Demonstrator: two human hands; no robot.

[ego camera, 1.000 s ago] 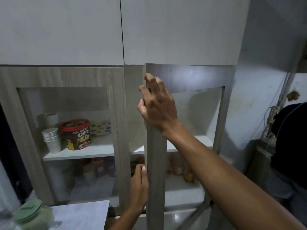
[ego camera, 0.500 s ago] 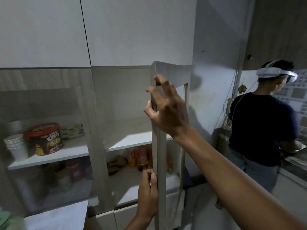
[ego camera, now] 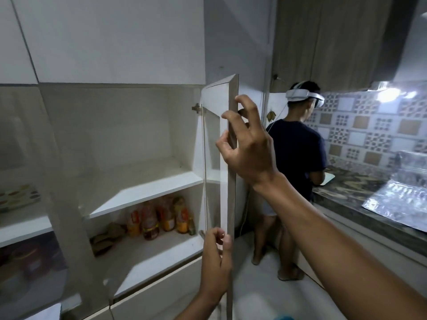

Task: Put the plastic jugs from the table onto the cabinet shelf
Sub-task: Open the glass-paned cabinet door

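The glass-fronted cabinet door [ego camera: 231, 199] stands swung wide open, edge-on to me. My right hand [ego camera: 249, 153] grips its free edge high up, thumb on one side and fingers on the other. Lower down, my left hand [ego camera: 216, 262] curls around the same edge. Behind the door a white cabinet shelf [ego camera: 143, 190] is exposed and bare. No plastic jug is in view. Only a corner of the table [ego camera: 46, 312] shows at the bottom left.
Several oil bottles [ego camera: 159, 218] and brown packets stand on the lower shelf. A person [ego camera: 298, 153] in a dark shirt and white headset stands close right at the dark stone counter [ego camera: 360, 192]. The left cabinet door [ego camera: 25, 181] stays closed.
The door has swung from nearly closed to wide open, both hands travelling with its edge. My view has turned right, so the table's jug left the frame and the person and counter appeared.
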